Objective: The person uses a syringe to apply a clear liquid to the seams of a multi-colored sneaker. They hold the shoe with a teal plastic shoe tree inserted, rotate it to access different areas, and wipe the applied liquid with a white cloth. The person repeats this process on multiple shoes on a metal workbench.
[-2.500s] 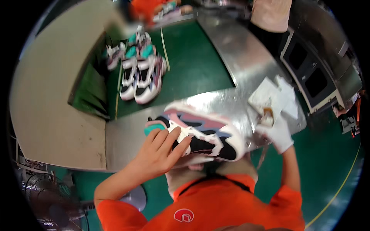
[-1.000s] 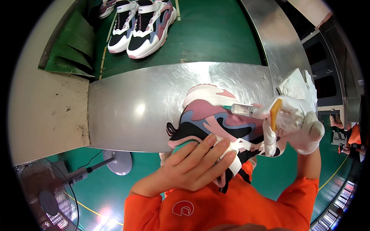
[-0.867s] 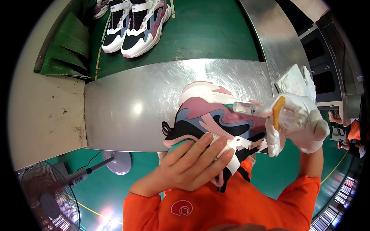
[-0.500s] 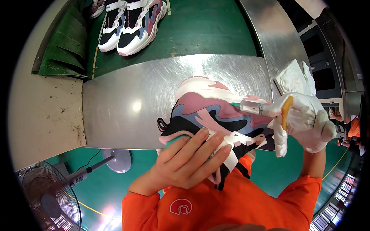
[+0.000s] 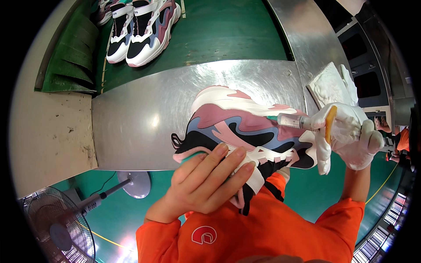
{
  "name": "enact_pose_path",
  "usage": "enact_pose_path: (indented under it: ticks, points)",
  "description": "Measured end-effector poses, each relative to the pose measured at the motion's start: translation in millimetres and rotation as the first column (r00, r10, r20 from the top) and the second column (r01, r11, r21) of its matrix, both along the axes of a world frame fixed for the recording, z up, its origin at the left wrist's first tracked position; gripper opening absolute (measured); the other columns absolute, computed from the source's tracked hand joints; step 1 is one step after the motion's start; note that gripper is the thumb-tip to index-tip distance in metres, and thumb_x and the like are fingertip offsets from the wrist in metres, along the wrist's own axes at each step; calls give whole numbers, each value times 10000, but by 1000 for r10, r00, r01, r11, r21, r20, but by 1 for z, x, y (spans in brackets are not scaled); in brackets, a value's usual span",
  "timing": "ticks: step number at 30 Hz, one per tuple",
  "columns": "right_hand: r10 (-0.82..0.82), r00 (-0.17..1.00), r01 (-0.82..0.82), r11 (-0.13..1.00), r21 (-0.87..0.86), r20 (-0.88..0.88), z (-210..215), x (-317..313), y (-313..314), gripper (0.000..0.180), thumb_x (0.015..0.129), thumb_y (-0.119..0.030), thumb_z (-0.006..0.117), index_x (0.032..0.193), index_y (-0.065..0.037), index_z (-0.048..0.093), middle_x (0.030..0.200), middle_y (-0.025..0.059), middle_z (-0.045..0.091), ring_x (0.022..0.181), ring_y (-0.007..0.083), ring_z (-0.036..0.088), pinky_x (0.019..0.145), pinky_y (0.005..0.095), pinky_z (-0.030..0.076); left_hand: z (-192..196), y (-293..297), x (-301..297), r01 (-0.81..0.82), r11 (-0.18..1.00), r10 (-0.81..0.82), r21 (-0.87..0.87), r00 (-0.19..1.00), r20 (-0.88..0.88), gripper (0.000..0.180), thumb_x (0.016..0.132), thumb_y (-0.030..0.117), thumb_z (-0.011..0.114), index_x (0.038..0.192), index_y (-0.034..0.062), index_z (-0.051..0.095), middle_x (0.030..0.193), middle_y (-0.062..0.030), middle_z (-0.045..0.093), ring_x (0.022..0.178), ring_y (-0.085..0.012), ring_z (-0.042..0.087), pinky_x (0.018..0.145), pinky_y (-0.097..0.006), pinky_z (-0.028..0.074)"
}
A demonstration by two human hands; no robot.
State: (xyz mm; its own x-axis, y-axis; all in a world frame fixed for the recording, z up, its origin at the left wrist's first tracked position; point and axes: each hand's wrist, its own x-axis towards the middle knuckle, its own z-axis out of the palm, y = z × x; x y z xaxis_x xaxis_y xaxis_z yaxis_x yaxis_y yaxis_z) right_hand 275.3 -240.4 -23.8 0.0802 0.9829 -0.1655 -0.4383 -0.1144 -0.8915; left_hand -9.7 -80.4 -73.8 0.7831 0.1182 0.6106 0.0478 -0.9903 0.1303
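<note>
At the near edge of a metal worktop [image 5: 127,127], a multicolored sneaker [image 5: 239,127] lies on its side, gripped around its opening by a bare left hand [image 5: 204,179]. A gloved right hand [image 5: 344,136] grasps a syringe [image 5: 291,121], its green tip [image 5: 272,118] beside the sole [image 5: 219,100]: apparently a dispensing step, the next move calling for steadiness. Fingers [image 5: 219,170] partly mask the opening; whether the tip touches is unclear.

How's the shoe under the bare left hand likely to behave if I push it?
The shoe is turned on its side, so it would probably slide rather than roll. Its thick sole looks stiff, while the white strap probably flexes. Part overhangs the metal table, so it might tip off without the left hand.
</note>
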Motion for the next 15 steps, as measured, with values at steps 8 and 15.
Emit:
enact_pose_path:
  ticks: [8, 15]
  points:
    - [-83, 997, 83, 996, 8, 0, -8, 13, -24, 1101, 635, -711, 711, 1262, 158, 458, 1143, 267, 574, 876, 300, 629, 806, 402, 511, 5, 0, 3, 1, 999, -2, -39, 1000, -11, 208, 796, 179, 692, 1003, 175, 703, 1081, -17, 689, 992, -223, 627, 707, -309, 519]
    - [-89, 996, 89, 996, 6, 4, -12, 17, -39, 1142, 616, -753, 707, 1278, 142, 454, 1203, 255, 551, 878, 303, 615, 757, 392, 518, 3, -1, 6, 3, 1000, -2, -27, 999, 40, 220, 766, 151, 695, 986, 155, 701, 1027, -34, 706, 939, -239, 644, 725, -322, 505]
